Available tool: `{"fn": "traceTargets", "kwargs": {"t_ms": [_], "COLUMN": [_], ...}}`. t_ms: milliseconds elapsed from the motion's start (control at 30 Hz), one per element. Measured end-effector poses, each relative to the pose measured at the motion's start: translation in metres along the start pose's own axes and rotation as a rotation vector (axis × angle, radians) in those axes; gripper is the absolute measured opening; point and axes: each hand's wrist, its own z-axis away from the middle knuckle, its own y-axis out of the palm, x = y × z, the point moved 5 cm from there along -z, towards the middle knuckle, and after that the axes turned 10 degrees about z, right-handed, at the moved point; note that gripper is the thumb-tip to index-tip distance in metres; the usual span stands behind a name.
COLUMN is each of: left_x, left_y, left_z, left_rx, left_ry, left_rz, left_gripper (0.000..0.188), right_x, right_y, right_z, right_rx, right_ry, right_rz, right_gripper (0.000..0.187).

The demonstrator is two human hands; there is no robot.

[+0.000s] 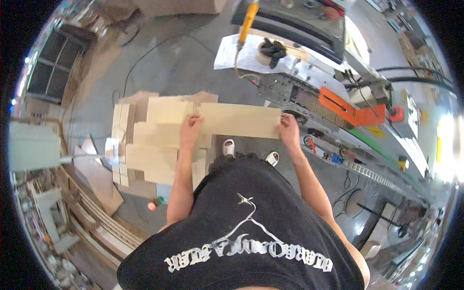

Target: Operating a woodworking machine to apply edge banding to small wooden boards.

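Held level in front of my body is a long rectangular tan board, either wood or fibreboard. My left hand is closed on its left end, over the stacked boards. At the opposite end, my right hand grips the short edge, close to the machine. Several flat boards of the same colour lie in uneven stacks to the left, partly behind my left forearm. The undersides of both grips are hidden, and the fingers are slightly blurred.
A long machine with an orange guard runs along the right. White paper and a dark bundle on a roll lie on it. A yellow hand control hangs above. Wooden strips lie lower left.
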Motion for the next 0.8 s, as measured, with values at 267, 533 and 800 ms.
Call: {"fn": "traceTargets", "kwargs": {"t_ms": [267, 533, 800], "left_x": [-0.046, -0.056, -0.036], "left_y": [0.198, 0.206, 0.235], "left_z": [-0.066, -0.050, -0.057], "left_rx": [0.320, 0.144, 0.436], "left_ry": [0.065, 0.495, 0.131], "left_rz": [0.090, -0.153, -0.043], "left_gripper": [0.036, 0.043, 0.054], "right_x": [-0.065, -0.086, -0.069], "right_y": [-0.124, -0.113, -0.066], "right_z": [-0.043, -0.010, -0.032], "right_rx": [-0.512, -0.823, -0.499], "right_ry": [0.068, -0.028, 0.125], "right_rz": [0.296, 0.292, -0.618], "right_gripper": [0.039, 0.048, 0.045]}}
